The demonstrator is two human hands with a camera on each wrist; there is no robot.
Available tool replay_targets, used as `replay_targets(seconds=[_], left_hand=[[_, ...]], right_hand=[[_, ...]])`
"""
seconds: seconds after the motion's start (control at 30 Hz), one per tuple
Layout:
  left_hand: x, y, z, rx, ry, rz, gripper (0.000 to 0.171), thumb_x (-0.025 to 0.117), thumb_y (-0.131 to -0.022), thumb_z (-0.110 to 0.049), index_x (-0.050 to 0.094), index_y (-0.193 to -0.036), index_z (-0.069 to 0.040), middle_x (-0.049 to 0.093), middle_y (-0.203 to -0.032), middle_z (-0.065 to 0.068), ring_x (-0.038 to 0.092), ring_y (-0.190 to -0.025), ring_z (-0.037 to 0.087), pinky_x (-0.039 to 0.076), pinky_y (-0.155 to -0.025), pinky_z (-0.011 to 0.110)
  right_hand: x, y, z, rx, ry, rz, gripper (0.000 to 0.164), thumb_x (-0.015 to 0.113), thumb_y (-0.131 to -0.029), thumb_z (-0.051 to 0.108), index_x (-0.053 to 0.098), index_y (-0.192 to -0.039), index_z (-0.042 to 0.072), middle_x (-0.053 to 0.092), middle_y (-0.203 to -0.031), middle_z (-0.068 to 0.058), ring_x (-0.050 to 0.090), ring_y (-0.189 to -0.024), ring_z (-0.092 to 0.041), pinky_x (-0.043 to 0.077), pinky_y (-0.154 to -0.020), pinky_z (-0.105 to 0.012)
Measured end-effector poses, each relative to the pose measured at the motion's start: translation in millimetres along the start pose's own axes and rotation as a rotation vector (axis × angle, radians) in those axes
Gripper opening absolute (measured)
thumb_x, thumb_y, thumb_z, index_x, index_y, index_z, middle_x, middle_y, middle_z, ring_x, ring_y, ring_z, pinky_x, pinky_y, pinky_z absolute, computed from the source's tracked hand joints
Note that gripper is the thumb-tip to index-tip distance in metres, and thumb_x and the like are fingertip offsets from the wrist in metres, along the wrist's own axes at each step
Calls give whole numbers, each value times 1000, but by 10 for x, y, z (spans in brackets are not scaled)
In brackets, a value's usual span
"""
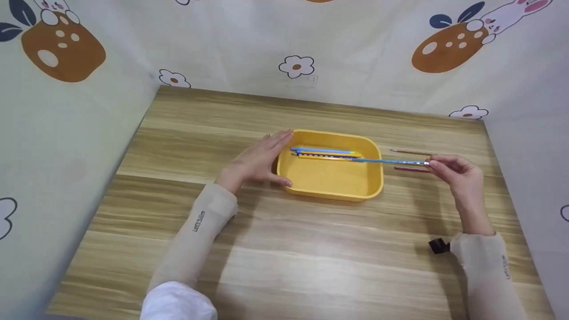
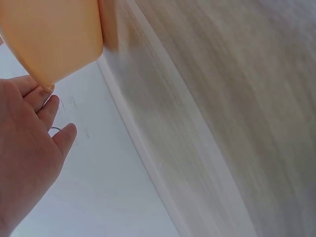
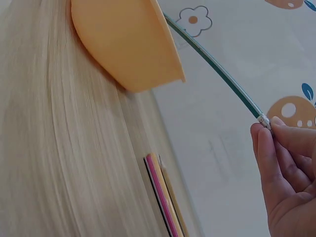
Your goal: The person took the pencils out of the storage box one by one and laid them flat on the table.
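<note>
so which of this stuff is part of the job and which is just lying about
Likely part of the job:
bin, touched by left hand
held pencil, in right hand
pencils inside
pencils outside, probably

Apparently just there:
black piece, use unclear
table
wall

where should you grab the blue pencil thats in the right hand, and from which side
Probably at its silver end, from the right, pinched between thumb and fingertips as the right hand does. The blue pencil is long and thin; this end juts past the yellow bin's right wall, while the other reaches over the bin.
</note>
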State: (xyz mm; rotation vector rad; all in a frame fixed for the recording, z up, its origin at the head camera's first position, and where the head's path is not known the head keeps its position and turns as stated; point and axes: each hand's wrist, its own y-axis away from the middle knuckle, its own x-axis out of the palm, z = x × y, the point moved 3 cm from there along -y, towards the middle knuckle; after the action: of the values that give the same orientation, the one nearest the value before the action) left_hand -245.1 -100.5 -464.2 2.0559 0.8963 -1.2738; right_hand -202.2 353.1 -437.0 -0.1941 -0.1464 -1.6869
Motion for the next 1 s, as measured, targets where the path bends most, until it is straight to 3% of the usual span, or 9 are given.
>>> replay_targets(seconds=[0.17, 0.53, 1.0], left_hand=[[-16, -15, -7, 12, 3, -2, 128, 69, -72, -77, 2, -162, -16, 2, -171, -1, 5, -158, 18, 6, -131, 41], [-14, -1, -10, 12, -3, 3, 127, 67, -73, -78, 1, -162, -16, 1, -171, -1, 5, -158, 18, 7, -130, 42], [-18, -1, -10, 4, 10, 6, 128, 64, -72, -81, 0, -162, -17, 0, -170, -2, 4, -158, 17, 6, -130, 41]], right_hand=[[-183, 66, 10, 7, -73, -25, 12, 67, -85, -14, 74, -94, -9, 78, -86, -11, 77, -77, -17, 61, -73, -25], [-485, 140, 35, 10, -119, -99, 14, 65, -85, -17, 74, -93, -10, 78, -85, -12, 77, -77, -18, 61, -74, -25], [-888, 157, 18, 96, -171, -136, 17, 61, -87, -17, 74, -95, -9, 77, -87, -14, 77, -79, -20, 61, -77, -26]])
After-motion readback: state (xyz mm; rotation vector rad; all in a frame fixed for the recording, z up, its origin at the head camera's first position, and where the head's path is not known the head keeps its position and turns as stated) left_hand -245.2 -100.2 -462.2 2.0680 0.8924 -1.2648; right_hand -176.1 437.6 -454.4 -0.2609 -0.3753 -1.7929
